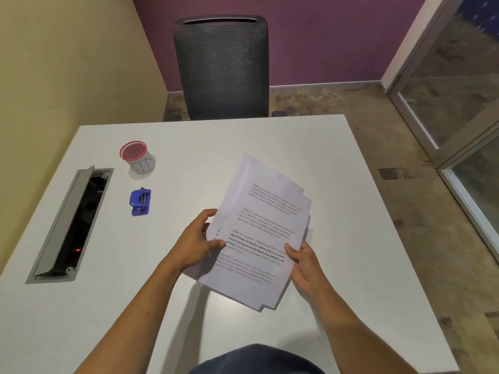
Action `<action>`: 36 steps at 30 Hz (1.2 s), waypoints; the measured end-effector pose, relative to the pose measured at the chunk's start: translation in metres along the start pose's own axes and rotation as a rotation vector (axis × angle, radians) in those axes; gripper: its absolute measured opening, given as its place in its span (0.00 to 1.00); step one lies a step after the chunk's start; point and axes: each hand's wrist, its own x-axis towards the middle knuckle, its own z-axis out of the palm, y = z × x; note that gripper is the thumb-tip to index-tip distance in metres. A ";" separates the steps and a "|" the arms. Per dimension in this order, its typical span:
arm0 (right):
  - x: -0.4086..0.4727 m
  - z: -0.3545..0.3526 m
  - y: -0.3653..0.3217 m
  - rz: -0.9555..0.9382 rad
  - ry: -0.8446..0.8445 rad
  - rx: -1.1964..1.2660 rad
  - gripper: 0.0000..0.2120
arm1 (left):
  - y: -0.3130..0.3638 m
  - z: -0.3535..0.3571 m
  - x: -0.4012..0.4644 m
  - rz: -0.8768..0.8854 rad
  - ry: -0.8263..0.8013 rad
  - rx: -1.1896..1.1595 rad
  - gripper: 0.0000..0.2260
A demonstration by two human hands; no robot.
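Note:
A loose stack of printed white sheets (pixel 259 225) is held tilted just above the white table (pixel 189 147), its edges uneven. My left hand (pixel 198 242) grips the stack's left edge, thumb lying on the top page. My right hand (pixel 303 261) holds the right edge, thumb on top and fingers underneath. A blue hole punch (pixel 140 201) lies on the table to the left of the papers. Behind it stands a small cup with a red rim (pixel 136 157).
An open grey cable hatch (pixel 71 225) is sunk into the table at the left. A dark mesh office chair (pixel 222 68) stands at the table's far side. A yellow wall runs along the left; glass panels (pixel 459 103) stand at the right.

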 end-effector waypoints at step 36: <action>-0.026 0.062 -0.066 -0.385 0.078 -0.657 0.18 | -0.016 0.015 -0.002 0.101 0.406 -0.396 0.19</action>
